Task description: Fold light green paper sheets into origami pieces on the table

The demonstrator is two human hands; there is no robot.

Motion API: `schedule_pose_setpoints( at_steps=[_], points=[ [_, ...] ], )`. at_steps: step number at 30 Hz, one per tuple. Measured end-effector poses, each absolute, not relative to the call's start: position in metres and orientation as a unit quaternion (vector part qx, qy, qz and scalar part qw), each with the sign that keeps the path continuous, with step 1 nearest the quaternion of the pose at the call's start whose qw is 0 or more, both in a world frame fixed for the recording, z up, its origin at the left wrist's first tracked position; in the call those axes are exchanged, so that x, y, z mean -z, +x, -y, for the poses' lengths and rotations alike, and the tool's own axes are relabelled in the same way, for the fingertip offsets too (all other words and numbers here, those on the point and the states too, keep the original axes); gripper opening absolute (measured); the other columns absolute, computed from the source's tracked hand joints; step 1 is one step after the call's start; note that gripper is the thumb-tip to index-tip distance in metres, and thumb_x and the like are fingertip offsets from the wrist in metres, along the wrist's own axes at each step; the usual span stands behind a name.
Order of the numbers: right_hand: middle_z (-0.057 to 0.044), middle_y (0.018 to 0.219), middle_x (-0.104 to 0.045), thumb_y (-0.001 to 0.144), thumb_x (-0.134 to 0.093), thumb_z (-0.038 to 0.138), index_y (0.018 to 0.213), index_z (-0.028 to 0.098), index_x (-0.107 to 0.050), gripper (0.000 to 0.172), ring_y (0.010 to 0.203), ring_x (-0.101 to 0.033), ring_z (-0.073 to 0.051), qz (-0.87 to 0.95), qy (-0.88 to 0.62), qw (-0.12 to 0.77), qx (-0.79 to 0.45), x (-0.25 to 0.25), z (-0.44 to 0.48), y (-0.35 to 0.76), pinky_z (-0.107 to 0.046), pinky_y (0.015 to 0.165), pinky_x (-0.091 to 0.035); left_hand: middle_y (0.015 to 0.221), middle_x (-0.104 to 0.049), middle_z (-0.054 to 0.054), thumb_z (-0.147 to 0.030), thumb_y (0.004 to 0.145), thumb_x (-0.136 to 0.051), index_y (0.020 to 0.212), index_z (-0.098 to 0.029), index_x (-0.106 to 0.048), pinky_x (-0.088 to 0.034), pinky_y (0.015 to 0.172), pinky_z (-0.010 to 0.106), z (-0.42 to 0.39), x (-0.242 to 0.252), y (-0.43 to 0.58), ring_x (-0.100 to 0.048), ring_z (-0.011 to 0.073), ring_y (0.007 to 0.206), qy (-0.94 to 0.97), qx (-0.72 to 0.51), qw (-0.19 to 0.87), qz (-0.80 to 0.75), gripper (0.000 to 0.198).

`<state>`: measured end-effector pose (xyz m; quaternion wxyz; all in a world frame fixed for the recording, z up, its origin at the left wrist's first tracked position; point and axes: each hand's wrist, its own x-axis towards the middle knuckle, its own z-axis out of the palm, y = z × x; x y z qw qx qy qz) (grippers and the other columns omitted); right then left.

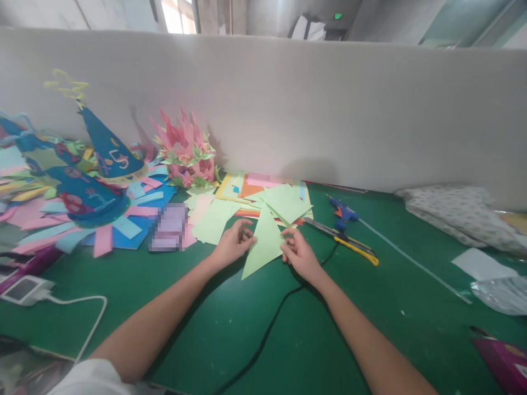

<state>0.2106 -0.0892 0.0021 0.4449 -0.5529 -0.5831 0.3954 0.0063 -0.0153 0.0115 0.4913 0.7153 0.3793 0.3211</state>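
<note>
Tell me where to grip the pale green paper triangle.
Pinch the pale green triangle at its two slanted edges, one from each side, where the left hand and right hand hold it. It is a thin sheet with a free point toward the person, so paired edge pinches likely keep it flat.

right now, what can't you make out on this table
All in the head view:
- blurred patch by the paper strips: pixelated, unreadable.
- purple thing: cut off by the bottom right corner.
- black cord: one end leaves the bottom edge, the other slips behind the right hand.
- green paper triangle: both hands, left hand too, cover parts of its side edges.
</note>
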Motion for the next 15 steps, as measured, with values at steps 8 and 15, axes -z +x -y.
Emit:
schedule_pose_setpoints(
  at_steps=[8,15],
  points=[
    [0.009,0.059,-0.038,0.081,-0.055,0.031,0.101,0.024,-0.044,0.024,0.051,-0.046,-0.010,0.588,-0.527,0.429,-0.439,-0.006,0.091,0.213,-0.023,0.052,-0.040,0.076,-0.052,-0.004,-0.028,0.073,-0.066,0.106,-0.019,-0.041,-0.041,0.055,0.019,0.017,-0.007,0.009,-0.050,0.0064,0.059,0.663,-0.330,0.555,-0.378,0.043],
    [0.012,0.053,-0.035,0.076,-0.063,0.040,0.094,0.024,-0.041,0.033,0.042,-0.039,-0.008,0.555,-0.530,0.448,-0.457,-0.012,0.092,0.213,-0.020,0.044,-0.032,0.130,-0.040,0.014,-0.035,0.067,-0.074,0.123,-0.019,-0.041,-0.048,0.084,0.037,0.037,-0.012,0.015,-0.050,0.0238,0.109,0.751,-0.348,0.452,-0.333,0.067]
  ],
)
